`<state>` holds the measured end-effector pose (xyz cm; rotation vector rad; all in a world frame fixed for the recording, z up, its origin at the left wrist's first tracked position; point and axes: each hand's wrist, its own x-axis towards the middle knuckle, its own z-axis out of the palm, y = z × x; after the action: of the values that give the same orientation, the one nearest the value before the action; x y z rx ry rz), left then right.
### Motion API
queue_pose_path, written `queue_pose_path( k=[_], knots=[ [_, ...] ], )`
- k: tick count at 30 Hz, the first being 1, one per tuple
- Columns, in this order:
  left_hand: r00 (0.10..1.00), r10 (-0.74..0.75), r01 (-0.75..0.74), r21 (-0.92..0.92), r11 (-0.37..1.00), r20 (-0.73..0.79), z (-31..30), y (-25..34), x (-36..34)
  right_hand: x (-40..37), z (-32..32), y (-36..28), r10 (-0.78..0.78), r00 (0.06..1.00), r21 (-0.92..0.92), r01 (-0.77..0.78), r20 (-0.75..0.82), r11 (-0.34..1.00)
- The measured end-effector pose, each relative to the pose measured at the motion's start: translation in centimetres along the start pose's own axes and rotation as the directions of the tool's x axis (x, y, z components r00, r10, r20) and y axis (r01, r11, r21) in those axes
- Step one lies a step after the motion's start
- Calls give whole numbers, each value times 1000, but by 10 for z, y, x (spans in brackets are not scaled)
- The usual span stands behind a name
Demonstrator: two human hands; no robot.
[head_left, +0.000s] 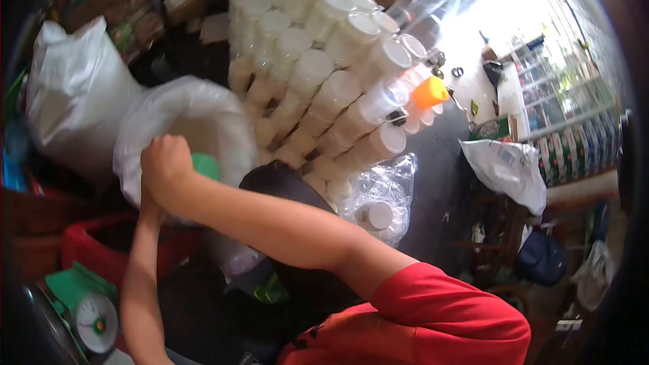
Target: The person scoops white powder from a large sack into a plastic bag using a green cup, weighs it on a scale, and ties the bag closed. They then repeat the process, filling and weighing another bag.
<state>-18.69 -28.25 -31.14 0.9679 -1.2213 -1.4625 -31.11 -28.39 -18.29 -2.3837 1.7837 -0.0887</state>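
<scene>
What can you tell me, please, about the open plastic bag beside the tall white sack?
The open plastic bag is whitish and looks translucent, with a wrinkled, rounded rim. It stands mouth up between the white sack and the clustered jars. Its inside looks pale; the contents are unclear. A green object shows at its mouth. The right hand hides part of its near side; whether they touch is unclear.

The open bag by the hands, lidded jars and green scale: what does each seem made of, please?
Open bag: probably thin plastic, translucent and creased. Lidded jars: likely smooth plastic, given cloudy translucent walls. Green scale: perhaps painted metal, judging by its flat-coloured housing; plastic is possible.
</scene>
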Motion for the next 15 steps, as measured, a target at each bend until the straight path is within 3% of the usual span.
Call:
queue_pose_path(
  k=[4, 9, 13, 15],
  knots=[
    [992, -110, 110, -1, 994, -69, -5, 4, -2, 3, 4, 6, 45, 999, 87, -42, -26, 995],
    [940, -262, 264, -19, 964, -219, -7, 7, -3, 1, 1, 26, -42, 997, 245, 55, -58, 968],
    [927, -225, 247, 37, 968, -299, -2, 21, 8, -4, -6, 55, 43, 972, 371, 48, -233, 927],
    [802, -322, 400, 54, 915, -503, 3, 39, 12, -6, -13, 73, 142, 949, 534, 31, -281, 845]
  ],
)
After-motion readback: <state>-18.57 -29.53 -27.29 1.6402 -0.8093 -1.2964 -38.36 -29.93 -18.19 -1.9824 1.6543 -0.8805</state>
